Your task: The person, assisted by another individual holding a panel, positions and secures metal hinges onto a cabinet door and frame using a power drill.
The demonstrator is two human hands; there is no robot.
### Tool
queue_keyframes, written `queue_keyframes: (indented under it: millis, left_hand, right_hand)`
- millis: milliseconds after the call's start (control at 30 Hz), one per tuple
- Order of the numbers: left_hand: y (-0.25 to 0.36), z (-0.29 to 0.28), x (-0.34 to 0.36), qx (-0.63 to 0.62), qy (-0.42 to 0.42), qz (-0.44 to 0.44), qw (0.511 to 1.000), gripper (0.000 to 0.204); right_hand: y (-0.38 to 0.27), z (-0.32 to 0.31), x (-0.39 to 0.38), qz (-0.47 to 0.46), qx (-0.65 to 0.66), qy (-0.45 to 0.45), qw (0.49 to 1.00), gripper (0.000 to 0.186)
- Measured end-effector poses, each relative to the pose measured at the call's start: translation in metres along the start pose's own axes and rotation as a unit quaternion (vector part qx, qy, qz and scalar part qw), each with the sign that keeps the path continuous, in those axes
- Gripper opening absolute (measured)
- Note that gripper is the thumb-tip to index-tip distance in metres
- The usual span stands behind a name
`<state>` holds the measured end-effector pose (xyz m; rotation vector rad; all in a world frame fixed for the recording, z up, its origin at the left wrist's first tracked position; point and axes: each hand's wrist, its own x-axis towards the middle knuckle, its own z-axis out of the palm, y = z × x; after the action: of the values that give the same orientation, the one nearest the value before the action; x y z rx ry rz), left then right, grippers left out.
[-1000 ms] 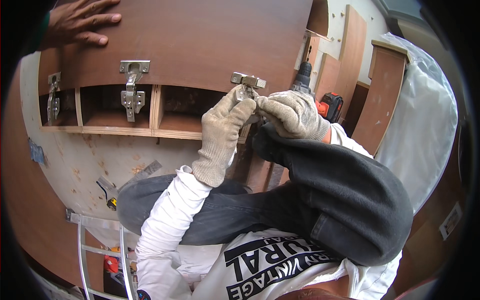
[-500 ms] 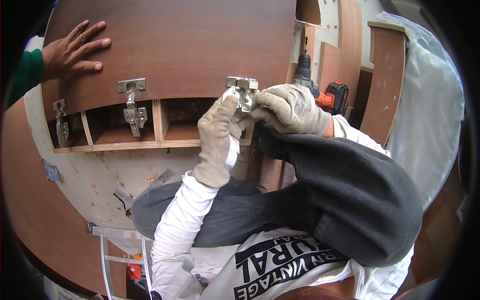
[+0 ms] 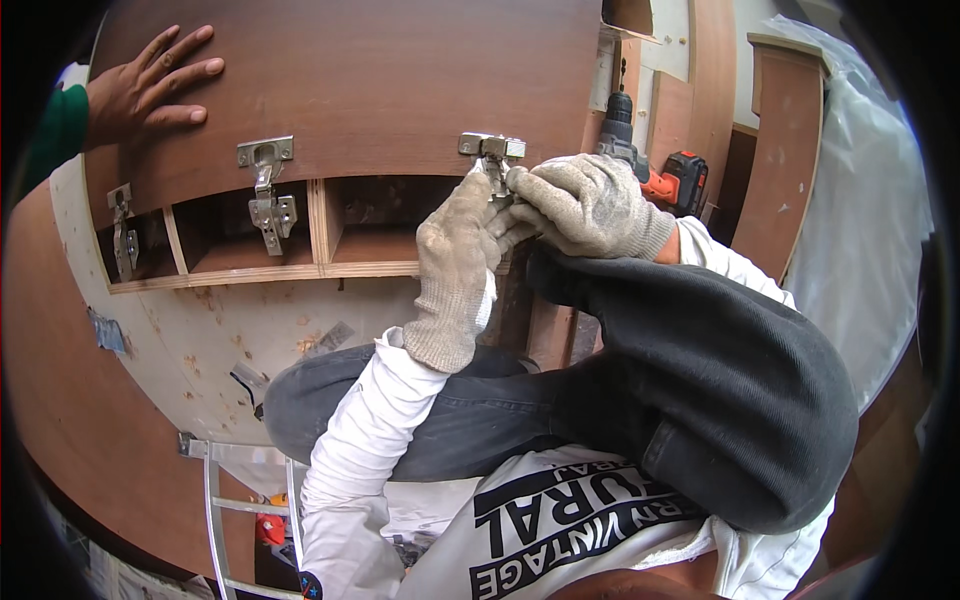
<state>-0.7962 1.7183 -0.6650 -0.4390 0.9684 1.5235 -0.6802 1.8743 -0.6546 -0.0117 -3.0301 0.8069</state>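
Observation:
A silver concealed hinge (image 3: 492, 148) sits at the lower edge of a brown wood panel (image 3: 380, 90), its mounting plate lying along the panel's face. My left hand (image 3: 455, 240), in a grey knit glove, pinches the hinge's arm from the left. From the right, my gloved right hand (image 3: 590, 210) has its thumb and fingers closed around the lower part of that arm. My fingers hide much of the hinge. Two more hinges, a middle one (image 3: 268, 195) and a left one (image 3: 122, 230), hang from the same edge over the cabinet box (image 3: 321, 225).
Another person's bare hand (image 3: 155, 85) in a green sleeve lies flat on the panel at upper left. A cordless drill (image 3: 650, 165) stands beyond my right hand. A plastic-wrapped brown board (image 3: 790, 150) leans at right. An aluminium ladder (image 3: 245, 505) lies at lower left.
The hinge under my hands has gone from tilted outward to its plate sitting flatter on the panel. Both my hands have shifted slightly right; the other person's hand stays on the panel.

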Motion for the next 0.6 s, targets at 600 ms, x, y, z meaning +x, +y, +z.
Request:
queue_keyframes:
  millis: [600]
  left_hand:
    - [0.002, -0.015, 0.008, -0.01, -0.104, 0.004, 0.994, 0.06]
  right_hand:
    - [0.001, -0.007, 0.002, -0.024, -0.015, 0.054, 0.998, 0.032]
